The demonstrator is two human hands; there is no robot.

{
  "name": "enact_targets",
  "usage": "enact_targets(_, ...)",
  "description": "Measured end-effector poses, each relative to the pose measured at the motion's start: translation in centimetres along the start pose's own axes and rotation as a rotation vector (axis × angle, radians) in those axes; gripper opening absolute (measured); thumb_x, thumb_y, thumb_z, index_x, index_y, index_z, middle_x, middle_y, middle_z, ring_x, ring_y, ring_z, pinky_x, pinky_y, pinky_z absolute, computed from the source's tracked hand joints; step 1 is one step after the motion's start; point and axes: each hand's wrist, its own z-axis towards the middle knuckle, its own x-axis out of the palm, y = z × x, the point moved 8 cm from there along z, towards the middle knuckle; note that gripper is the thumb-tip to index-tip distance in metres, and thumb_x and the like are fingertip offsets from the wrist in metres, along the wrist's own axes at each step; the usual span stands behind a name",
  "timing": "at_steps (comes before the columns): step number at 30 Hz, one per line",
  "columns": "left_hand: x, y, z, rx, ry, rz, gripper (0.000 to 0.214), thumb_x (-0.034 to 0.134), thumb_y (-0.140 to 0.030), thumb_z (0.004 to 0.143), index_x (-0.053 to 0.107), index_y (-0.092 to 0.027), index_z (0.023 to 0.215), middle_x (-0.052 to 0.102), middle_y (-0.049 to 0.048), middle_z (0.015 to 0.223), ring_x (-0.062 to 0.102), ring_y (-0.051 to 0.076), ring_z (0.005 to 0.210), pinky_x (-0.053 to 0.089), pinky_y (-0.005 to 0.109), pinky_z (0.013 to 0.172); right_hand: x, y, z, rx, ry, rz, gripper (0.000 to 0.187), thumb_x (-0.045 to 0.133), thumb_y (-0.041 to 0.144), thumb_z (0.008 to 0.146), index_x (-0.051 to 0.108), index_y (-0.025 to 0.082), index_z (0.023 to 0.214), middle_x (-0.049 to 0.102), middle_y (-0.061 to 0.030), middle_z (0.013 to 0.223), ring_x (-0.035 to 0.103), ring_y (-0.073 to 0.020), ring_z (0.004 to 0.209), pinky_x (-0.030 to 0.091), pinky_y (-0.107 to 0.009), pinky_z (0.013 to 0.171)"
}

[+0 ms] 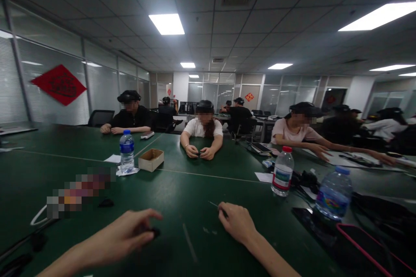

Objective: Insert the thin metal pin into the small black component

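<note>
My left hand [130, 231] is over the green table [182, 190], its index finger stretched forward. At its thumb tip it holds a small black piece [156, 232], partly hidden and blurred, so its kind does not show. Opposite, my right hand [237, 223] is closed around a slim tool [213, 204] with a thin metal shaft that points left; a dark part shows in the grip. The look is that of a small screwdriver, but I cannot tell for sure. A gap of bare table separates the two hands.
An open cardboard box [151, 160] stands beyond my left hand, beside a blue-capped bottle [126, 151]. Right of me are a red-capped bottle [282, 173], a larger bottle [334, 194] and a pink-edged phone [373, 246]. A small black object [106, 202] lies left. Several people sit around.
</note>
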Motion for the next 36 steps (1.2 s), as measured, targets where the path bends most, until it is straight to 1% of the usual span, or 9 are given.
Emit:
enact_targets(1, 2.3, 0.2, 1.9, -0.045, 0.098, -0.067, 0.028, 0.070, -0.037, 0.075, 0.065, -0.016, 0.091, 0.060, 0.0030, 0.078, 0.058, 0.019, 0.077, 0.043, 0.024, 0.061, 0.0, 0.0, 0.0, 0.000, -0.001, 0.002, 0.023, 0.039, 0.028, 0.093, 0.061, 0.022, 0.095, 0.065, -0.0016, 0.086, 0.061, -0.0138, 0.074, 0.046, -0.024, 0.065)
enact_targets(5, 10.0, 0.2, 10.0, -0.048, 0.209, -0.169, 0.033, 0.056, -0.041, 0.087, 0.060, -0.010, 0.098, 0.060, 0.0034, 0.088, 0.059, 0.016, 0.077, 0.050, 0.027, 0.066, -0.4, -0.3, 0.0, 0.007, -0.047, -0.002, 0.029, 0.034, 0.034, 0.096, 0.059, 0.021, 0.097, 0.063, -0.0016, 0.085, 0.058, -0.0128, 0.070, 0.043, -0.022, 0.061)
enact_targets(7, 12.6, 0.8, 12.8, -0.047, 0.252, -0.209, 0.032, 0.053, -0.041, 0.089, 0.058, -0.012, 0.100, 0.059, 0.0040, 0.090, 0.058, 0.013, 0.074, 0.052, 0.027, 0.066, -0.7, -0.7, -0.1, 0.018, -0.084, 0.005, 0.030, 0.030, 0.032, 0.097, 0.058, 0.021, 0.098, 0.062, -0.0017, 0.087, 0.057, -0.0126, 0.070, 0.042, -0.023, 0.060)
enact_targets(9, 13.9, 1.6, 14.9, -0.050, 0.293, -0.236, 0.033, 0.055, -0.043, 0.088, 0.060, -0.012, 0.097, 0.057, 0.0024, 0.080, 0.054, 0.011, 0.063, 0.048, 0.023, 0.057, -0.6, -0.8, 0.0, -0.005, -0.103, 0.013, 0.031, 0.027, 0.030, 0.098, 0.056, 0.021, 0.102, 0.061, -0.0021, 0.089, 0.057, -0.0125, 0.071, 0.042, -0.024, 0.062)
enact_targets(14, 14.5, 4.3, 18.7, -0.069, 0.395, -0.414, 0.041, 0.068, -0.047, 0.076, 0.062, -0.013, 0.099, 0.050, 0.0001, 0.069, 0.040, 0.005, 0.048, 0.032, 0.018, 0.046, 1.0, -0.2, 2.0, -0.096, -0.113, -0.010, 0.034, 0.028, 0.028, 0.098, 0.047, 0.022, 0.125, 0.060, -0.0063, 0.103, 0.061, -0.0154, 0.082, 0.044, -0.025, 0.070)
enact_targets(19, 14.4, 6.0, 20.7, -0.062, 0.399, -0.533, 0.047, 0.070, -0.050, 0.072, 0.060, -0.013, 0.099, 0.049, -0.0006, 0.069, 0.038, 0.004, 0.047, 0.026, 0.017, 0.045, 2.6, 1.3, 5.4, -0.116, -0.092, -0.025, 0.031, 0.031, 0.029, 0.097, 0.051, 0.023, 0.121, 0.060, -0.0048, 0.097, 0.060, -0.0142, 0.076, 0.043, -0.023, 0.067)
enact_targets(23, 14.4, 6.6, 21.0, -0.064, 0.412, -0.544, 0.044, 0.066, -0.050, 0.076, 0.059, -0.012, 0.099, 0.047, -0.0012, 0.069, 0.038, 0.005, 0.048, 0.026, 0.018, 0.047, 3.0, 1.3, 6.3, -0.092, -0.086, 0.011, 0.030, 0.031, 0.029, 0.097, 0.055, 0.022, 0.114, 0.061, -0.0049, 0.093, 0.059, -0.0144, 0.076, 0.042, -0.022, 0.065)
enact_targets(30, 14.4, 6.2, 20.9, -0.041, 0.446, -0.489, 0.045, 0.059, -0.052, 0.080, 0.059, -0.013, 0.102, 0.038, -0.0047, 0.062, 0.032, 0.005, 0.049, 0.021, 0.019, 0.048, 3.3, 0.5, 6.2, -0.054, -0.061, 0.001, 0.034, 0.028, 0.031, 0.098, 0.054, 0.022, 0.118, 0.061, -0.0061, 0.091, 0.059, -0.0150, 0.072, 0.042, -0.024, 0.062)
enact_targets(36, 14.3, 5.5, 20.0, -0.049, 0.444, -0.374, 0.042, 0.057, -0.055, 0.080, 0.057, -0.015, 0.093, 0.030, -0.0063, 0.059, 0.022, 0.006, 0.048, 0.014, 0.021, 0.047, 3.4, 1.0, 5.9, -0.076, 0.008, -0.096, 0.036, 0.033, 0.029, 0.096, 0.052, 0.022, 0.124, 0.062, -0.0081, 0.093, 0.059, -0.0154, 0.069, 0.041, -0.024, 0.058)
